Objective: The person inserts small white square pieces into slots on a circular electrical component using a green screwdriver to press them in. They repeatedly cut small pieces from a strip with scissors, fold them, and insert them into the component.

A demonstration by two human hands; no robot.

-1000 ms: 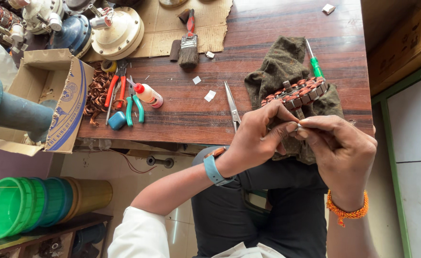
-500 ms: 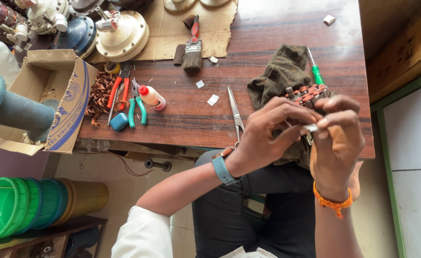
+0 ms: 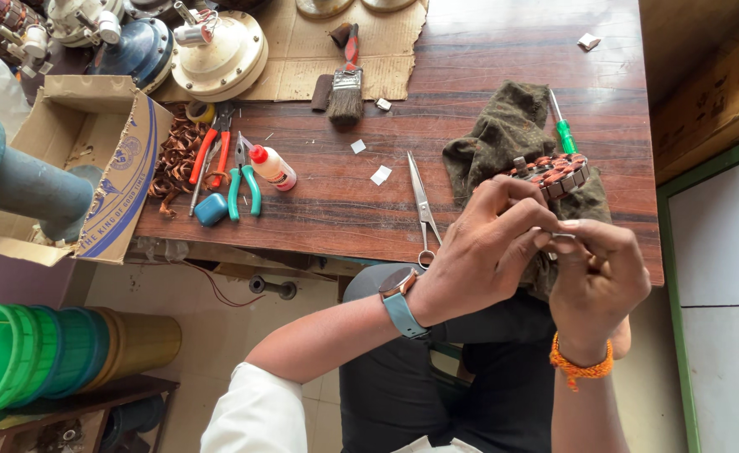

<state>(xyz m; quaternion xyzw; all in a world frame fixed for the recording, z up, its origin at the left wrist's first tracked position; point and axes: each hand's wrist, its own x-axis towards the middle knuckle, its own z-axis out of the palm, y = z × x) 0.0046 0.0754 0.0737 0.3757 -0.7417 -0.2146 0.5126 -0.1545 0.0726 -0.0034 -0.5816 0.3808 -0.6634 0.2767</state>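
Both hands' (image 3: 487, 243) (image 3: 596, 268) fingertips pinched on a small pale strip (image 3: 564, 236) beside the copper-wound stator (image 3: 554, 174).

Since the earlier pictures, the left hand (image 3: 487, 243) and right hand (image 3: 596, 281) have been drawn slightly nearer, off the round copper-wound motor stator (image 3: 550, 172), fingertips pinched together.

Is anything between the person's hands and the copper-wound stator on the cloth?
Nothing visible. The left hand and right hand meet at the near edge of the stator, which lies on the dark cloth. The scissors lie off to the side.
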